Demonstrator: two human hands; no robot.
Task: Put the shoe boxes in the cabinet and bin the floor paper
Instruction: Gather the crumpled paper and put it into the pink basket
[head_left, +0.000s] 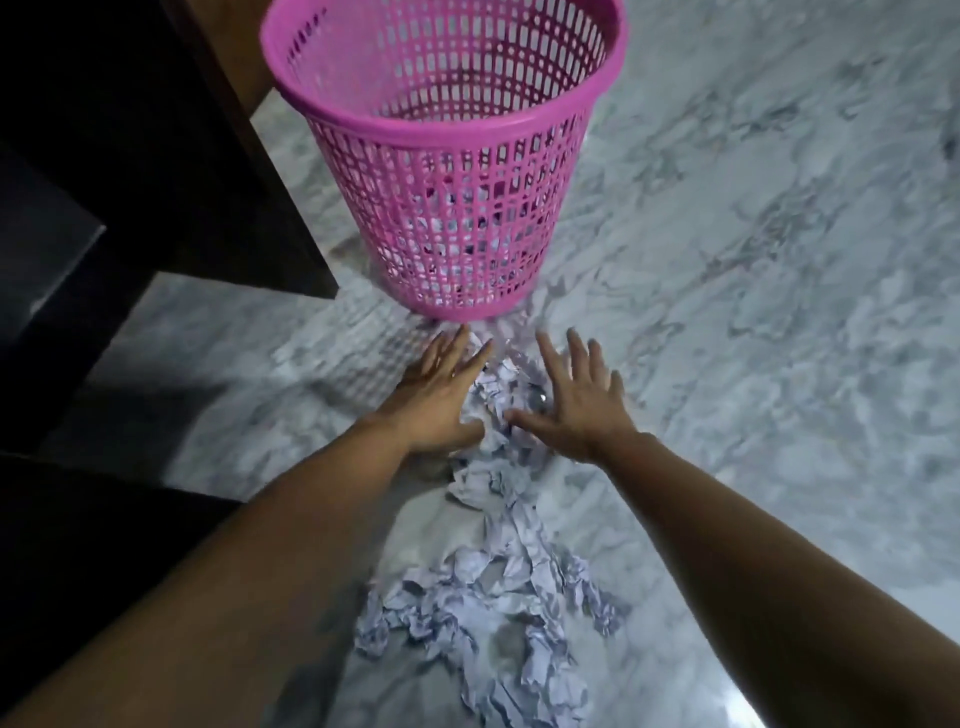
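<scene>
At far left a dark piece of furniture (156, 156) stands on the marble floor (753, 312), possibly the cabinet, though the view is too dim to say, and no shoe boxes show, so the step in hand looks to be the paper half of the task. Just right of it the pink basket (447, 156) stands upright, with some white scraps already visible through its lattice near the bottom. Below its base the left hand (441, 400) lies with fingers straight and spread, palm down, against the left edge of the crumpled paper (498, 597); it holds nothing. The paper runs as a loose trail from between the hands down toward the person, widening into a bigger heap near the bottom of the view. The right hand (576, 405) mirrors the left on the paper's right side, fingers splayed and flat, also grasping nothing. The next move calls for both palms to close inward, bunch the near end of the trail, lift it over the rim and drop it in, then return for the larger heap.
</scene>
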